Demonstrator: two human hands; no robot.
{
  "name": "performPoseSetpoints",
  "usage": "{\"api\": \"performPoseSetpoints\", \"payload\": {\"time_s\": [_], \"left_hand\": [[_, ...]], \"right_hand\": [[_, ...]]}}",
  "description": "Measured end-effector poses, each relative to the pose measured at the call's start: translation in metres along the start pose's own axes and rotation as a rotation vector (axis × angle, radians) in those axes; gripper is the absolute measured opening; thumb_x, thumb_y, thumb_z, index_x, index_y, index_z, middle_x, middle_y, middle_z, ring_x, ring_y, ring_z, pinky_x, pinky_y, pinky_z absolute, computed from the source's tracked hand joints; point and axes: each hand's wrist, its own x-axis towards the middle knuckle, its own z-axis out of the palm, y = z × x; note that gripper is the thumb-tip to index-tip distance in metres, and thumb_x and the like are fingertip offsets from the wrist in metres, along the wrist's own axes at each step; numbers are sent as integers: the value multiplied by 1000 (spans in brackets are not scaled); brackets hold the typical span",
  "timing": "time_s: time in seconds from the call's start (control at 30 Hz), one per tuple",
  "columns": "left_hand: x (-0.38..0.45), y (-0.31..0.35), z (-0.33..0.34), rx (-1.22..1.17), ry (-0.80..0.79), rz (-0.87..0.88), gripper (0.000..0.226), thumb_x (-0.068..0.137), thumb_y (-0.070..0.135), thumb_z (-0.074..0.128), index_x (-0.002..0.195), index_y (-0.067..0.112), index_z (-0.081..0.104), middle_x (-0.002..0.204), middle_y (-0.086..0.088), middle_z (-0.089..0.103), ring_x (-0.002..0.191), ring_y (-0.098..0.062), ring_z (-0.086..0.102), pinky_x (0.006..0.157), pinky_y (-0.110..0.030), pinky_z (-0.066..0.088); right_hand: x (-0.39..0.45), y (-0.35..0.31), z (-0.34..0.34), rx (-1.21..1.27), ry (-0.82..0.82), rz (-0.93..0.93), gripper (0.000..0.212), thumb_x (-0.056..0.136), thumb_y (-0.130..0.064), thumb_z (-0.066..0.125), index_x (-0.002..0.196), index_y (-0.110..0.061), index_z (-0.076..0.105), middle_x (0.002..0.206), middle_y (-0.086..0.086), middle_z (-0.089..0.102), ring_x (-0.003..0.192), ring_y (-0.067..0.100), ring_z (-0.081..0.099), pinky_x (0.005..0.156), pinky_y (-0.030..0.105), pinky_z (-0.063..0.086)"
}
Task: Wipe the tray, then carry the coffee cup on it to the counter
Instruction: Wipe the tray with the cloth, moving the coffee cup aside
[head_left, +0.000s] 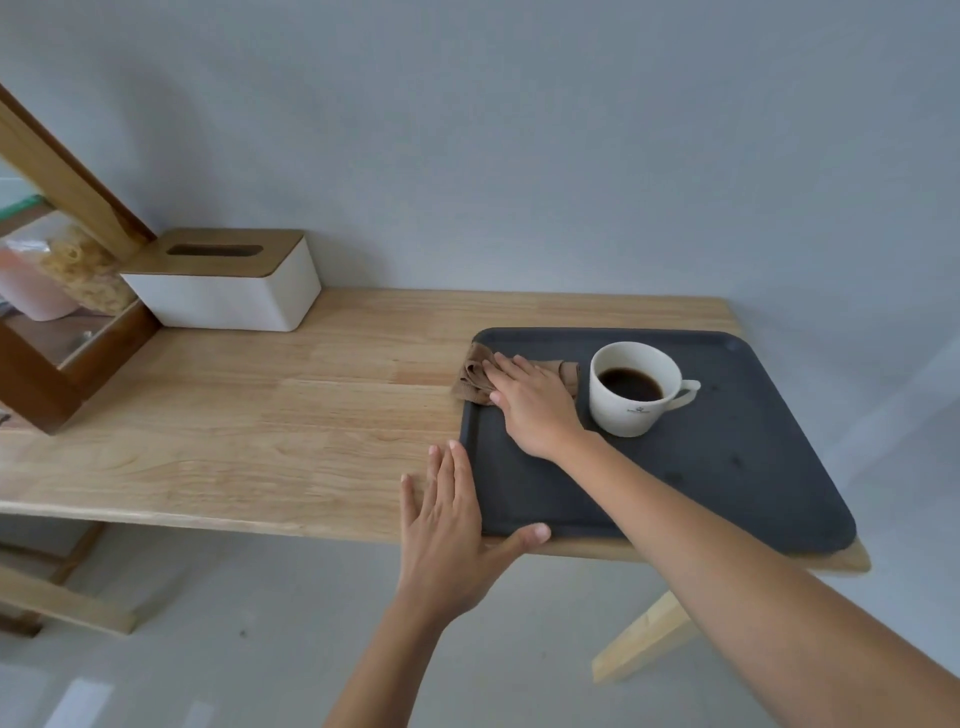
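A dark grey tray (727, 467) lies on the right end of a wooden table (260, 415). A white cup (631, 400) with black coffee stands on the tray's far part, handle to the right. My right hand (535, 402) presses flat on a crumpled brown cloth (475, 376) at the tray's far left corner; the cloth hangs partly over the rim. My left hand (447, 514) rests flat against the tray's left edge, fingers spread on the table, thumb at the tray's near left corner.
A white tissue box with a wooden lid (223, 280) stands at the back left against the wall. A wooden-framed shelf (57, 322) with bagged food is at the far left. The tray's near edge reaches the table's front edge.
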Motion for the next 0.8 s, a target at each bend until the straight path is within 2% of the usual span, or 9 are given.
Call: {"api": "performPoseSetpoints", "payload": {"time_s": [0.2, 0.4, 0.53, 0.8], "left_hand": [[1, 2, 1, -1, 19, -22, 129, 58, 98, 16, 147, 12, -20, 161, -2, -13, 144, -13, -24, 117, -46, -11], [1, 3, 0, 13, 14, -33, 127, 59, 97, 15, 148, 12, -17, 161, -1, -11, 145, -12, -19, 118, -49, -8], [-1, 3, -3, 13, -1, -43, 127, 60, 96, 16, 149, 11, -16, 162, -3, -9, 147, -13, -16, 119, -50, -6], [-1, 5, -7, 11, -38, -51, 124, 61, 94, 19, 149, 13, -14, 162, -2, -8, 148, -14, -14, 119, -51, -5]], "right_hand": [[-64, -20, -6, 64, 4, -29, 59, 100, -20, 39, 151, -33, 12, 157, 3, 30, 145, 25, 26, 116, 39, 24], [-106, -5, -19, 116, -19, -31, 62, 97, -5, 41, 144, -44, 32, 158, -4, 27, 147, 18, 21, 115, 35, 23], [-133, 19, -28, 126, -11, -37, 68, 93, 2, 40, 142, -45, 36, 157, -8, 29, 146, 14, 23, 113, 30, 25], [-188, 87, -51, 125, -13, 29, 62, 98, -2, 39, 138, -49, 41, 153, -17, 34, 144, 6, 24, 113, 22, 25]]}}
